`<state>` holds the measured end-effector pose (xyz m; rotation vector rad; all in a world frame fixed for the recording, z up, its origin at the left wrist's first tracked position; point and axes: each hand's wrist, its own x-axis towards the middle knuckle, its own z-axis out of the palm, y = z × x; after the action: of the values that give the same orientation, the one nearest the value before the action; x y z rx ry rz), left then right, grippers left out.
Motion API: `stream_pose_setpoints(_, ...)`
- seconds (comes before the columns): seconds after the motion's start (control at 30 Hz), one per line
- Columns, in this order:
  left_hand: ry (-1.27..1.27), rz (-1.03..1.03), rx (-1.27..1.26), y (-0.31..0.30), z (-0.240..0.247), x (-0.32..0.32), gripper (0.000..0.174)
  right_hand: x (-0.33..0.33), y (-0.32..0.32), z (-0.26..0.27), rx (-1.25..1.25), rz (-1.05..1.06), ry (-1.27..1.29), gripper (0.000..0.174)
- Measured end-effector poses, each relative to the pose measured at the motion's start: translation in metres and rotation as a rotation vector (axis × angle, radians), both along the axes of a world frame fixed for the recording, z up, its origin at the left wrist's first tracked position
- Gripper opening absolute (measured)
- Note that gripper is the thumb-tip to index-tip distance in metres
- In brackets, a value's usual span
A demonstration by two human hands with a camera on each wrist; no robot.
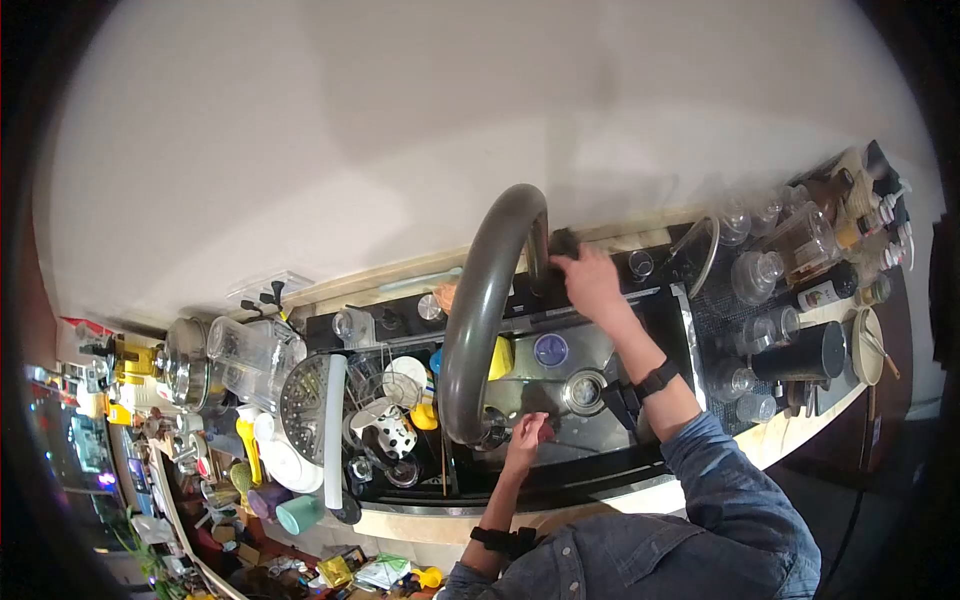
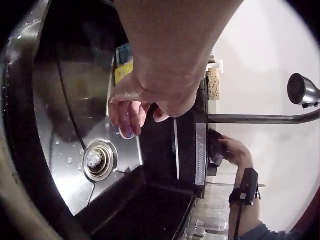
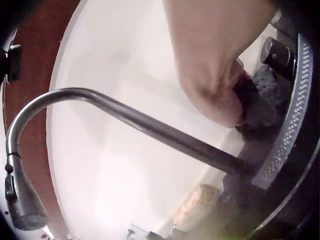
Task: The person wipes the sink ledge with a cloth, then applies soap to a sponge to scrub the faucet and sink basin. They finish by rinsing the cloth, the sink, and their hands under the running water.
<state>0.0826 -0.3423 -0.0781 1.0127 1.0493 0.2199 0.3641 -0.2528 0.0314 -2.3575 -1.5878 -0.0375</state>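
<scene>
Hands: two, one left hand (image 1: 524, 440) and one right hand (image 1: 590, 283). Wristbands (image 1: 655, 378): two, one per arm. Dark grey item (image 3: 264, 97) in the right hand: one. Sink (image 1: 590, 350): one, fitted with one drain (image 1: 583, 392). Faucet (image 1: 478, 325): one. Inside the sink: one purple round item (image 1: 551, 350), one yellow item (image 1: 500, 358). Behind it: one tan sponge (image 2: 213, 83). To the left: one spotted cup (image 1: 392, 430), one teal cup (image 1: 300, 515), one purple cup (image 1: 268, 500). On the table (image 1: 790, 440) at right: one black cylinder (image 1: 805, 352); clear vessels (image 1: 755, 275), more than five, overlapping, exact total not readable.

Faucet (image 1: 478, 320) obstructs; there's room over the drain (image 1: 583, 392).
</scene>
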Motion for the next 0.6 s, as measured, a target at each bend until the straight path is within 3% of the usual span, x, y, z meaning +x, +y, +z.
stream_pose_setpoints(0.1,-0.001,0.062,-0.063,0.002,-0.013,-0.004,0.032,0.013,-0.008,0.007,-0.007,-0.163,0.056,0.038)
stream_pose_setpoints(0.2,0.06,0.029,-0.087,0.005,-0.018,-0.003,0.033,0.018,-0.011,0.012,0.191,-0.197,0.098,0.028)
stream_pose_setpoints(0.33,0.06,0.005,-0.059,0.007,-0.014,0.005,0.033,0.006,-0.025,0.068,0.598,-0.215,0.385,0.019)
stream_pose_setpoints(0.37,0.051,-0.006,-0.046,0.007,-0.012,0.007,0.033,0.006,-0.027,0.073,0.646,-0.223,0.377,0.021)
stream_pose_setpoints(0.43,0.012,-0.02,0.008,0.007,-0.01,0.012,0.03,0.006,-0.031,0.088,0.742,-0.2,0.112,0.025)
stream_pose_setpoints(0.6,-0.041,-0.093,0.161,0.006,-0.016,0.02,0.027,0.02,-0.022,0.071,0.778,-0.161,0.23,0.027)
